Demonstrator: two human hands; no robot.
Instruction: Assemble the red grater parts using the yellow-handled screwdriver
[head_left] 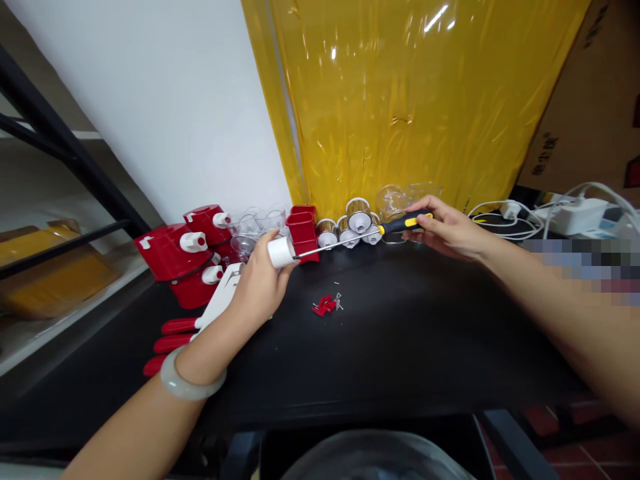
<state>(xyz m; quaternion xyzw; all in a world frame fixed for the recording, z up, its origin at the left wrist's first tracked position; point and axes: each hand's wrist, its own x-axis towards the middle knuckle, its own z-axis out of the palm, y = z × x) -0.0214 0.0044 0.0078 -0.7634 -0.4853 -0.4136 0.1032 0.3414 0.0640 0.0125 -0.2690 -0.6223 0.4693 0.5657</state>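
My left hand (pixel 260 283) is closed round a small white cylindrical part (pixel 281 253), held above the black table (pixel 400 347). My right hand (pixel 447 228) grips the black and yellow handle of a screwdriver (pixel 400 224). Its thin metal shaft runs left and its tip meets the end of the white part. A pale bangle (pixel 187 381) sits on my left wrist. Below the shaft, small red clips and a few screws (pixel 327 305) lie loose on the table.
Red housings with white knobs (pixel 180 250) stand at the left, with clear cups (pixel 255 223) and a red hopper (pixel 303 230) behind. Several metal drum cutters (pixel 350 227) line the back beside yellow plastic sheeting (pixel 400 100). Red-handled white parts (pixel 190 327) lie left; cables and adapters (pixel 550 217) right.
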